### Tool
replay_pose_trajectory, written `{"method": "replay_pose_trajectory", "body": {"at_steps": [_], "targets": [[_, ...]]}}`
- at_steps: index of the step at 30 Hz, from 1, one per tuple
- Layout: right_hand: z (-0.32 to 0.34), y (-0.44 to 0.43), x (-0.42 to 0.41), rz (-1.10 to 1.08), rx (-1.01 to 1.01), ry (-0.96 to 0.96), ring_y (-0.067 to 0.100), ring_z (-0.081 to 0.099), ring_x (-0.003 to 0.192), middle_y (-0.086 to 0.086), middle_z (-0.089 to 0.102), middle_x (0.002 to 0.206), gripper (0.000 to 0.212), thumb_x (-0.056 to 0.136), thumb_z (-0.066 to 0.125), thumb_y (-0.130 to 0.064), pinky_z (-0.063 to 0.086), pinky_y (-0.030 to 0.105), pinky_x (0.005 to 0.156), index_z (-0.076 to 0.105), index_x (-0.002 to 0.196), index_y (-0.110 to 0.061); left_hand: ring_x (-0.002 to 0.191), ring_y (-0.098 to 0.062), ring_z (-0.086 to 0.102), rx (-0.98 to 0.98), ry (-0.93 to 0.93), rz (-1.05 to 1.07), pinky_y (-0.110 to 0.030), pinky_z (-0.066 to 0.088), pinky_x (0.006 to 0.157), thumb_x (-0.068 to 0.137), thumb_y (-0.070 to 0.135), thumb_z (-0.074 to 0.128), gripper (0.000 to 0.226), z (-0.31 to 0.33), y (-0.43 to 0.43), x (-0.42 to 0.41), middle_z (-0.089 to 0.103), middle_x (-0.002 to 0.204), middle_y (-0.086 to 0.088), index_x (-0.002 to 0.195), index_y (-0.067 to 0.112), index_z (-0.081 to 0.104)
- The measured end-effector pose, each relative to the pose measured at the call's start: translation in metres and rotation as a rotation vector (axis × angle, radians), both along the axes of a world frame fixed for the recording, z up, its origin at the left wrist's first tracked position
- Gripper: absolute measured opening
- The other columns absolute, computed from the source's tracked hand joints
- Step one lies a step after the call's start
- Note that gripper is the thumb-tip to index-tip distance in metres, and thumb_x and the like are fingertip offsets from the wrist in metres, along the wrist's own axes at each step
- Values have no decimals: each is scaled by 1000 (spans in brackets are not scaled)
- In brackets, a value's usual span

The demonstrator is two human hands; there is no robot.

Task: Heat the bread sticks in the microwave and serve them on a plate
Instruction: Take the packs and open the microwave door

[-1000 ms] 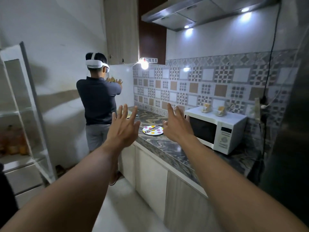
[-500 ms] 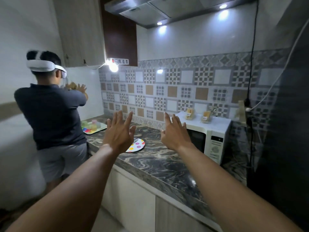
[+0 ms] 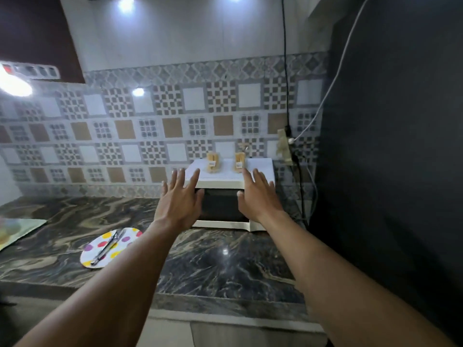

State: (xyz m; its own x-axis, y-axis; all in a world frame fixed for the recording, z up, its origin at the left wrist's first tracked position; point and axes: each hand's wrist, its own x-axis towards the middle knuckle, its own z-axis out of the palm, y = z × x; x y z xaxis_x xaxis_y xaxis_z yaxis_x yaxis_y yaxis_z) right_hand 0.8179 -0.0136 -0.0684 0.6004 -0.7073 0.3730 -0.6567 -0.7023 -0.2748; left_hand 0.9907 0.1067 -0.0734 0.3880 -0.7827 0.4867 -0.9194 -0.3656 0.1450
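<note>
Both hands were raised with the fingers straight and spread, holding nothing. The left hand (image 3: pixel 179 199) lay across the left front edge of the microwave (image 3: pixel 220 207); the right hand (image 3: pixel 260 196) covered the right part of its front. Whether either hand touched the casing cannot be told. The microwave door was closed.

Two packs of bread sticks stood upright on the microwave's top, near the tiled wall (image 3: pixel 150 126): the left pack (image 3: pixel 213 162) just beyond the left hand's fingertips, the right pack (image 3: pixel 239 161) just beyond the right hand's fingertips.

The spotted plate (image 3: pixel 125 242) lay on the marble counter (image 3: pixel 225 266), left of the left forearm, with a utensil (image 3: pixel 106 247) across it. Bare counter ran between the plate and the microwave and in front of the microwave to the counter's front edge. On the right, a dark panel (image 3: pixel 388 146) stood close beside the microwave, with cables (image 3: pixel 285 71) hanging in the narrow gap.
</note>
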Motion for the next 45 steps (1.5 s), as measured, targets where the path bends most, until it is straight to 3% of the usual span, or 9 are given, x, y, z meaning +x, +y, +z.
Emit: {"method": "replay_pose_trajectory", "body": {"at_steps": [12, 21, 27, 32, 37, 40, 43, 45], "targets": [[-41, -146, 32, -136, 73, 6, 30, 5, 152, 14, 5, 165, 67, 102, 40, -28, 15, 53, 120, 6, 158, -16, 155, -29, -6, 95, 30, -127, -51, 4, 124, 107, 47, 24, 59, -44, -170, 44, 2, 168, -12, 161, 29, 8], [-69, -241, 67, -120, 114, -24, 25, 16, 150, 10, 15, 164, 61, 102, 44, -19, 25, 41, 117, 19, 157, -11, 155, -30, -1, 202, 80, -229, -52, 5, 125, 107, 43, 26, 56, -73, -289, 64, 12, 167, -13, 159, 23, 20], [-96, -280, 87, -102, 99, 88, 27, 19, 148, 14, 23, 161, 53, 103, 39, -17, 20, 39, 118, 27, 153, -5, 155, -31, 1, 271, 55, -269, -52, 3, 124, 107, 44, 17, 57, -111, -329, 76, 9, 167, -14, 160, 23, 14], [-119, -294, 92, -85, -57, 108, 30, 32, 141, 15, 42, 150, 46, 105, 42, -20, 23, 41, 116, 39, 148, -3, 155, -30, -2, 155, -10, -245, -52, -2, 124, 106, 46, 20, 60, -139, -334, 77, 8, 167, -14, 161, 24, 11], [-126, -300, 92, -60, -94, 65, 32, 37, 138, 18, 47, 145, 45, 104, 47, -19, 25, 43, 116, 44, 145, -1, 154, -33, -6, -4, 90, -192, -54, 2, 124, 104, 40, 34, 63, -168, -326, 60, 2, 167, -18, 161, 23, 12], [-130, -302, 92, -60, -100, 41, 33, 39, 138, 19, 48, 144, 45, 103, 50, -17, 27, 43, 115, 46, 144, -1, 151, -36, 12, -122, 213, -108, -53, 17, 121, 100, 36, 47, 60, -191, -321, 42, 15, 163, -18, 155, 21, 28], [-132, -304, 93, -56, -88, 9, 32, 37, 139, 19, 47, 146, 45, 102, 50, -16, 25, 42, 115, 46, 144, -2, 123, -32, 48, -214, 543, -85, -44, 44, 99, 97, 29, 59, 41, -209, -327, 34, 45, 138, -13, 134, 14, 49], [-133, -306, 92, -48, -92, -6, 32, 37, 140, 20, 47, 147, 45, 102, 51, -16, 24, 40, 116, 46, 144, -2, 105, -29, 58, -179, 686, -121, -38, 47, 85, 97, 28, 59, 23, -217, -335, 34, 59, 115, -8, 115, 13, 59]]}}
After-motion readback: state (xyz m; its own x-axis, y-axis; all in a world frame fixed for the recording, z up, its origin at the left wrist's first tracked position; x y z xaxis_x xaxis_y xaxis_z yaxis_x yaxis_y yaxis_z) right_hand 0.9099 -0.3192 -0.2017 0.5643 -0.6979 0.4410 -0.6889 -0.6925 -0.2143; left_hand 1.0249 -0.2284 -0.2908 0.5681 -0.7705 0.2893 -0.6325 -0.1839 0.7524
